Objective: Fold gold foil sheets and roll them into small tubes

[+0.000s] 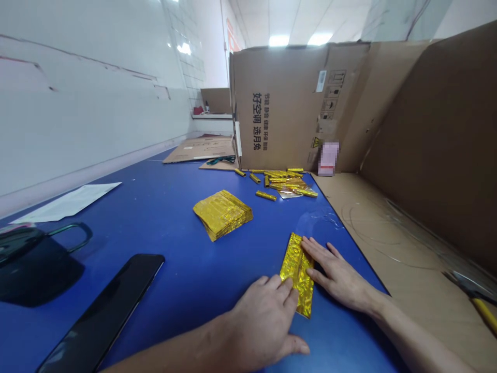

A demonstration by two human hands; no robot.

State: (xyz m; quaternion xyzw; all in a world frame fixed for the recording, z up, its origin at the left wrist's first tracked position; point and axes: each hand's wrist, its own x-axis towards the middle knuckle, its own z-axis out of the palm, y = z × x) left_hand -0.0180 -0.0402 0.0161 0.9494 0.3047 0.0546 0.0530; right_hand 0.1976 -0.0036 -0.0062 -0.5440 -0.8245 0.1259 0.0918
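Gold foil strip (298,261) lies at a slant on a blue desk (166,212), close to the person, under two bare hands. The left hand (267,316) reaches in from the lower left, palm down; its fingertips touch the strip's left side, and its thumb points off to the right. The right hand (337,272) comes from the lower right, fingers loosely spread over the strip's right edge. Each grip is relaxed and unclosed, laid on the foil with nothing clasped. Farther off, to the left, sits a stack of gold pieces (223,212); beyond it and to the right, small gold tubes (287,181) lie scattered before a tall cardboard box (287,109). At left are a dark mug (39,274), a black phone-like slab (106,313) and white paper (72,203). At far right lies a yellow-handled tool (483,313).
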